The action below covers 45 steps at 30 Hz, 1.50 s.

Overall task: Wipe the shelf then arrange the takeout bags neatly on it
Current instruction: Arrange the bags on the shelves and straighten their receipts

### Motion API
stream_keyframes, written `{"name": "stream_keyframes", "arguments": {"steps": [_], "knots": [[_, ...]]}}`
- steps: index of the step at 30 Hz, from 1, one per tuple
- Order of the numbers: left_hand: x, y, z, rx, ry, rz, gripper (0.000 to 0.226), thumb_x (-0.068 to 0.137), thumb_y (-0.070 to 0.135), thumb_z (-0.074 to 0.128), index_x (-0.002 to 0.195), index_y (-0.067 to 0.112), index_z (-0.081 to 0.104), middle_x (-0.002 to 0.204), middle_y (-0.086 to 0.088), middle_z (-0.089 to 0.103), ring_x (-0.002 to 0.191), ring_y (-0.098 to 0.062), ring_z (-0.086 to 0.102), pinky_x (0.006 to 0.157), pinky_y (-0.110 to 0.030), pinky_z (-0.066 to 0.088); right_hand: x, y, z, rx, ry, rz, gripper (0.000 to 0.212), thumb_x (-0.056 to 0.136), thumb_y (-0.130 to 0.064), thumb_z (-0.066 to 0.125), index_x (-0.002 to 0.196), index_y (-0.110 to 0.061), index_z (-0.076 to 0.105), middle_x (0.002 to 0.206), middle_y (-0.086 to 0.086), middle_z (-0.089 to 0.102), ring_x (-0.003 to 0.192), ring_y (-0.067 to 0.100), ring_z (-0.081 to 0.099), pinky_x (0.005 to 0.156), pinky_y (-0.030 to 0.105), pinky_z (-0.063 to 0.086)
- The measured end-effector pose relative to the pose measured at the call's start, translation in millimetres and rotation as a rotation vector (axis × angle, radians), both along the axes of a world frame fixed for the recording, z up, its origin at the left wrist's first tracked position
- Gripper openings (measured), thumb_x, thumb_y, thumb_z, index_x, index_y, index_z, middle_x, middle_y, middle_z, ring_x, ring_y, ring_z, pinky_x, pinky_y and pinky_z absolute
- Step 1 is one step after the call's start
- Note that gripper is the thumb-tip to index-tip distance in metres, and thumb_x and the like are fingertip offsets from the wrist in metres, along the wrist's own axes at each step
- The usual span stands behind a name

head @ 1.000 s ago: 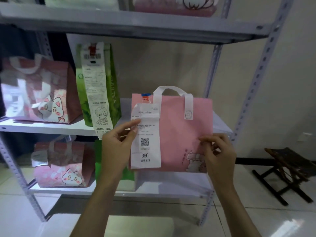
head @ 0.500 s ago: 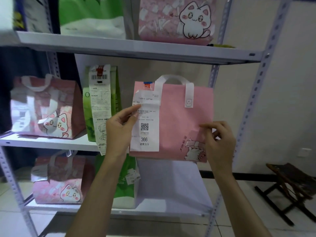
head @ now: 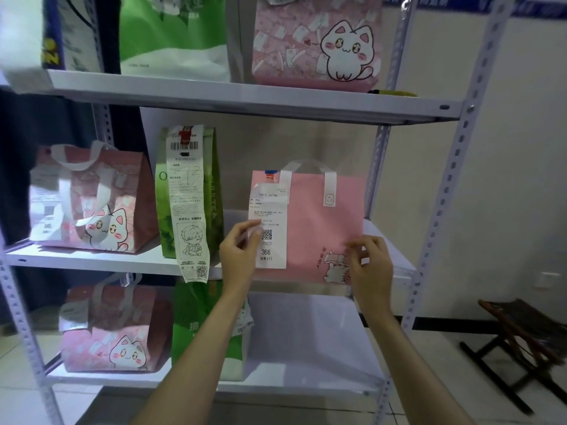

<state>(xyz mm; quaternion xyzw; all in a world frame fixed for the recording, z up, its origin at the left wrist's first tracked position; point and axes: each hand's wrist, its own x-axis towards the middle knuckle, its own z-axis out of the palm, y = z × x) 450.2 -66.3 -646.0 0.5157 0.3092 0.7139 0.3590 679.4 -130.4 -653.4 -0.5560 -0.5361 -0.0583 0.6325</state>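
At 9 o'clock, on the middle shelf [head: 92,261]: a pink cat bag [head: 101,207] with white handles, standing up. Just to its right, a tall green tea bag [head: 214,191] with a long white receipt [head: 187,197] hanging down its front, past the shelf edge. Below, at 8 o'clock, on the bottom shelf [head: 129,380]: another pink cat bag [head: 116,332] and a green bag [head: 202,326] beside it. Up at 12 o'clock, on the top shelf [head: 245,99]: a green and white bag [head: 171,35] and a big pink cat bag [head: 316,41].

In the middle, a flat pink takeout bag [head: 319,228], upright at the front of the middle shelf, right of the green tea bag. A white slip [head: 270,228] marked 366 on its front. Left hand [head: 239,256] at the bag's left edge, pinching the slip's left side with curled fingers. Right hand [head: 369,265] at 4 o'clock on the bag, fingers curled, pinching its lower right corner by the small cat drawing.

At 4 o'clock, far right on the floor: a dark wooden folding stool [head: 527,338].
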Motion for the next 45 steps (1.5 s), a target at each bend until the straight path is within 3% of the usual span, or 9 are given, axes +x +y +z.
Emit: {"name": "stream_keyframes", "arguments": {"steps": [6, 11, 17, 22, 26, 30, 34, 39, 45], "knots": [[-4.1, 2.0, -28.8, 0.065, 0.203, 0.048, 0.024, 0.092, 0.016, 0.074, 0.109, 0.031, 0.068, 0.143, 0.015, 0.055, 0.127, -0.004, 0.056, 0.096, -0.023, 0.054, 8.4, -0.1, -31.3, -0.092, -0.002, -0.090, 0.008, 0.096, -0.020, 0.066, 0.100, -0.027, 0.068, 0.104, -0.012, 0.063, 0.063, 0.010, 0.064, 0.063, 0.038, 0.058], [2.4, 11.5, -23.1, 0.049, 0.273, 0.097, 0.026, 0.094, 0.010, 0.070, 0.110, 0.029, 0.065, 0.142, 0.011, 0.053, 0.126, -0.004, 0.052, 0.090, -0.007, 0.049, 11.0, 12.6, -50.3, -0.186, 0.038, -0.031, 0.009, 0.098, -0.025, 0.064, 0.102, -0.033, 0.063, 0.111, -0.013, 0.062, 0.066, 0.012, 0.069, 0.063, 0.046, 0.061], [5.5, 30.0, -16.7, 0.000, 0.338, 0.131, 0.029, 0.093, 0.001, 0.066, 0.111, 0.024, 0.062, 0.128, 0.011, 0.058, 0.123, -0.008, 0.053, 0.104, -0.029, 0.051, 7.3, 20.3, -50.3, -0.238, 0.000, -0.086, 0.013, 0.101, -0.025, 0.060, 0.102, -0.038, 0.059, 0.107, -0.012, 0.067, 0.065, 0.009, 0.068, 0.064, 0.041, 0.060], [4.6, 38.9, -12.0, -0.024, 0.397, 0.123, 0.030, 0.092, -0.002, 0.067, 0.111, 0.020, 0.062, 0.124, 0.011, 0.060, 0.121, -0.009, 0.055, 0.097, -0.017, 0.051, 14.2, 25.6, -52.5, -0.331, 0.001, -0.090, 0.022, 0.101, -0.021, 0.059, 0.099, -0.042, 0.054, 0.092, -0.009, 0.070, 0.067, 0.015, 0.068, 0.062, 0.043, 0.060], [-1.4, 39.3, -15.0, -0.023, 0.509, 0.112, 0.022, 0.096, -0.003, 0.061, 0.105, 0.015, 0.071, 0.139, 0.003, 0.057, 0.126, -0.006, 0.050, 0.089, -0.001, 0.041, 8.8, 21.5, -53.5, -0.312, -0.034, -0.150, 0.017, 0.098, -0.012, 0.060, 0.111, -0.023, 0.061, 0.120, -0.003, 0.060, 0.068, 0.010, 0.061, 0.055, 0.021, 0.046], [-29.7, 20.2, -21.1, 0.026, 0.594, 0.240, 0.016, 0.096, 0.009, 0.065, 0.103, 0.020, 0.074, 0.129, 0.008, 0.061, 0.102, 0.014, 0.054, 0.094, -0.015, 0.047, -21.6, 13.2, -61.6, -0.176, -0.038, -0.203, 0.014, 0.098, -0.008, 0.058, 0.108, -0.015, 0.063, 0.118, 0.002, 0.056, 0.066, 0.012, 0.058, 0.055, 0.014, 0.040], [-70.1, 4.6, -22.5, 0.181, 0.592, 0.552, 0.014, 0.092, 0.010, 0.068, 0.103, 0.018, 0.068, 0.109, 0.005, 0.067, 0.105, -0.010, 0.059, 0.095, -0.038, 0.056, -70.1, 19.6, -65.0, -0.064, -0.266, -0.037, 0.016, 0.093, 0.000, 0.060, 0.097, -0.014, 0.067, 0.100, -0.003, 0.058, 0.074, 0.014, 0.055, 0.067, 0.007, 0.036], [-104.8, 14.4, -17.8, 0.020, 0.474, 0.763, 0.064, 0.081, 0.035, 0.082, 0.130, 0.022, 0.044, 0.133, 0.000, 0.049, 0.121, -0.020, 0.048, 0.098, -0.050, 0.052, -129.6, 34.6, -69.6, -0.072, -0.498, 0.201, 0.022, 0.091, 0.000, 0.062, 0.108, -0.014, 0.068, 0.113, 0.000, 0.064, 0.104, 0.017, 0.058, 0.090, 0.028, 0.053], [-110.5, 25.4, -19.2, -0.232, 0.509, 0.669, 0.113, 0.067, 0.063, 0.084, 0.153, 0.033, 0.017, 0.164, -0.010, 0.018, 0.149, -0.034, 0.025, 0.116, -0.062, 0.028, -160.7, 48.4, -80.5, -0.229, -0.645, 0.220, 0.029, 0.089, -0.010, 0.066, 0.114, -0.024, 0.066, 0.142, 0.005, 0.058, 0.135, 0.024, 0.051, 0.112, 0.045, 0.043]]}}
